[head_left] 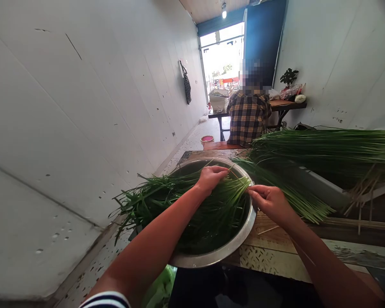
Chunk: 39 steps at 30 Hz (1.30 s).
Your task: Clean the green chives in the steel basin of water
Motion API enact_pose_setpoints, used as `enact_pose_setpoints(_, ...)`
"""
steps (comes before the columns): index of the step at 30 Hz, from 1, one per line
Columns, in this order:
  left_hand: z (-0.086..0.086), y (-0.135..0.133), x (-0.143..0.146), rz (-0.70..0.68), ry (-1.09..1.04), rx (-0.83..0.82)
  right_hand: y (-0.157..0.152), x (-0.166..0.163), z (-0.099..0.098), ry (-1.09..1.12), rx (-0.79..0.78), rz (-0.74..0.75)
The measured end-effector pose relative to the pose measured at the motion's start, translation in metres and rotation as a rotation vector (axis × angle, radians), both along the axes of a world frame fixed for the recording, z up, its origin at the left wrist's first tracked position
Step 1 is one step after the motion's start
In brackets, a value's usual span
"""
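Observation:
My left hand (211, 176) is closed over a bunch of long green chives (192, 201) that lies across a wide metal basin (240, 239), with a thin wooden skewer poking out near its fingers. My right hand (268, 201) pinches the cut ends of the same bunch at the basin's right rim. The chive leaves fan out to the left, beyond the basin's edge.
A big pile of chives (324, 149) lies on a tray on the wooden table (276, 252) to the right. A person in a plaid shirt (248, 117) sits ahead, back turned, at a bench. White wall on the left, pink bowl (207, 139) on the floor.

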<state>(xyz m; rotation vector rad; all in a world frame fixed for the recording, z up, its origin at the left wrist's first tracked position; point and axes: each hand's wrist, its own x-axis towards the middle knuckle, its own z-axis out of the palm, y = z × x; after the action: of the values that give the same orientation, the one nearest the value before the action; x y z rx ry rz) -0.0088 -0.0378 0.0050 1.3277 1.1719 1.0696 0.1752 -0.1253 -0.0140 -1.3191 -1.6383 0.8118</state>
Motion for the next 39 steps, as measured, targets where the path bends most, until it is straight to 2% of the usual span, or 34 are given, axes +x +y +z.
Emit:
enact_pose_setpoints(8, -0.0004, 0.0000, -0.0003, 0.034, 0.052, 0.055, -0.0013, -0.0004, 0.0023, 0.000, -0.010, -0.016)
enact_pose_setpoints(25, -0.0001, -0.0029, -0.0001, 0.057, 0.060, 0.047, -0.0013, -0.0011, 0.0020, -0.002, 0.001, -0.004)
enact_pose_setpoints(34, -0.0088, 0.0024, -0.0031, 0.051, 0.166, 0.154, -0.0015, 0.0000, 0.0014, -0.012, 0.018, 0.000)
enact_pose_setpoints(39, -0.0070, -0.0003, -0.0020, 0.041, 0.210, 0.187, -0.0013, -0.0011, 0.0043, -0.036, 0.017, 0.004)
